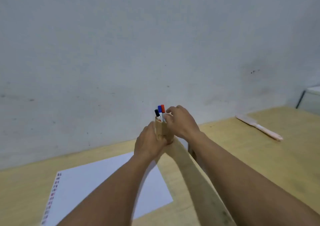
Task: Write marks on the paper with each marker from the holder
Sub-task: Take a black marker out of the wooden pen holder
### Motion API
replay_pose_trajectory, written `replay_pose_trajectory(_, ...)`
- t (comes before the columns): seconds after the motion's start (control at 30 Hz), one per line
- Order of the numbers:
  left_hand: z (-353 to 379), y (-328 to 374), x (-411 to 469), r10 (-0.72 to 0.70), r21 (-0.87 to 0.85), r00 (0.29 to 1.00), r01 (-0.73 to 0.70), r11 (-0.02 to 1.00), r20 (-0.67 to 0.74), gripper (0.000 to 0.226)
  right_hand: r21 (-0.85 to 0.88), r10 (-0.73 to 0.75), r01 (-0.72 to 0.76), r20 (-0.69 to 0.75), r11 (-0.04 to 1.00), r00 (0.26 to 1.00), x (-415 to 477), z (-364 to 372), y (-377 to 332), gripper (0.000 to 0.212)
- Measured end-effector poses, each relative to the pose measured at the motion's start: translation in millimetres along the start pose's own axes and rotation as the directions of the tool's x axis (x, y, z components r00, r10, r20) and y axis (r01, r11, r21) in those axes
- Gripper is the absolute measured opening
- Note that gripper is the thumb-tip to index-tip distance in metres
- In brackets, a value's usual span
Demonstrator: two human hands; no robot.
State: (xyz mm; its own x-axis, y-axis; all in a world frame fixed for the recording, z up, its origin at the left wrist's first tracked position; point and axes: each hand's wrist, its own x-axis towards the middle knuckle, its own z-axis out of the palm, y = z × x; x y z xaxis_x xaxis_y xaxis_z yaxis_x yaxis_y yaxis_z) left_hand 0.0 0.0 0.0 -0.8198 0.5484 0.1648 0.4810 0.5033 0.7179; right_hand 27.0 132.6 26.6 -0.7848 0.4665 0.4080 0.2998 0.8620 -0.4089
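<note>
Gripping the holder (161, 130) near the centre of the frame, your left hand (149, 143) wraps its fingers closed around the lower part of the wooden body, thumb across the near face. The holder stands roughly upright, its open top just above your left hand. Three markers rise out of it: a black-capped marker (157, 113) to the left, a blue-capped marker (159, 109) in the middle and a red-capped marker (162, 108) to the right. Your right hand (181, 122) sits just right of the holder's top, fingers curled and partly parted; the fingertips (168, 116) lie against or just beside the red-capped marker's barrel, though you cannot tell whether they have hold of it. The paper (103, 182) lies flat on the table (259, 148) at lower left, partly under your left forearm, with small coloured marks down its left edge. A pale brush (258, 127) lies at right.
</note>
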Motion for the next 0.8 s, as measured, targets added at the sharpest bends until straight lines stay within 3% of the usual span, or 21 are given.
replay_pose_trajectory(0.13,21,-10,18,-0.012,-0.060,0.999,0.010,0.998,-0.034,0.050,0.037,0.042,-0.042,0.023,0.998,0.999,11,13,0,0.031)
replay_pose_trajectory(0.47,42,-28,39,-0.018,-0.042,0.994,0.014,0.999,-0.107,0.061,0.105,0.098,-0.105,0.078,0.989,0.992,30,31,5,0.026)
replay_pose_trajectory(0.67,45,-31,43,-0.055,-0.017,0.993,0.053,0.998,-0.108,0.044,0.093,0.021,-0.019,-0.028,0.996,0.999,30,28,6,0.032)
replay_pose_trajectory(0.8,38,-26,38,-0.089,-0.083,0.995,0.085,0.993,-0.044,0.047,0.111,-0.031,0.037,-0.058,0.993,0.998,24,4,0,0.028)
